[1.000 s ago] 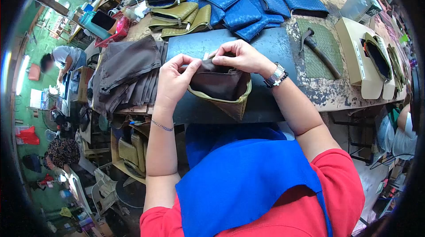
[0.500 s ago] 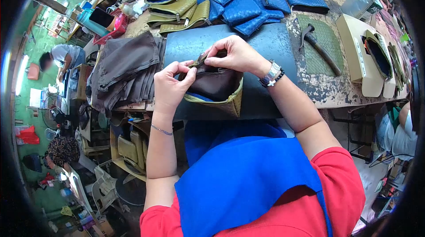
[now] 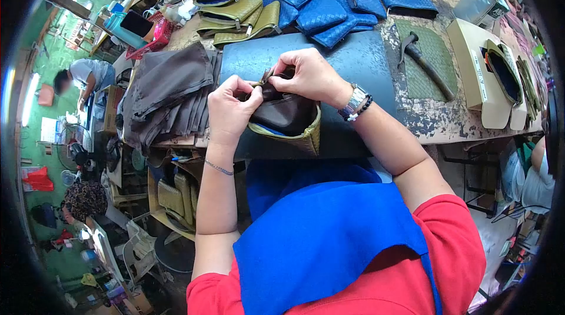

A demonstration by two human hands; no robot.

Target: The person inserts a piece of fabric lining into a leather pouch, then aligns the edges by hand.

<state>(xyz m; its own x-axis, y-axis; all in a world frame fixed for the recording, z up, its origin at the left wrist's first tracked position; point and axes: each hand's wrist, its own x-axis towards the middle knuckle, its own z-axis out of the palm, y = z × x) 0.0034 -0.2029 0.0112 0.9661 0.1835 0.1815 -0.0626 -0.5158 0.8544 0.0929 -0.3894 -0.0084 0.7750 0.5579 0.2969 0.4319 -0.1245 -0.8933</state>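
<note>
An olive woven pouch (image 3: 307, 140) with a dark brown lining stands with its mouth gaping upward on a black work mat (image 3: 360, 94). My left hand (image 3: 234, 106) pinches its rim at the left, thumb and fingertips pressed together. From the far side, my right hand (image 3: 311, 78) grips the same edge close to the left fingertips. The exact bit of edge between the fingers is mostly covered. To the left lies a stack of dark brown fabric pieces (image 3: 170, 82).
Blue woven pouches (image 3: 321, 12) and olive zip pouches (image 3: 250, 18) are heaped at the back. A hammer (image 3: 426, 68) rests on an olive woven piece at the right, beside a cardboard box (image 3: 468, 68) with pouches. Two people sit at the far left.
Both hands have shifted slightly; my left hand is a little farther right and lower. My right wrist has turned slightly, and the fingertips still pinch the pouch's edge.
</note>
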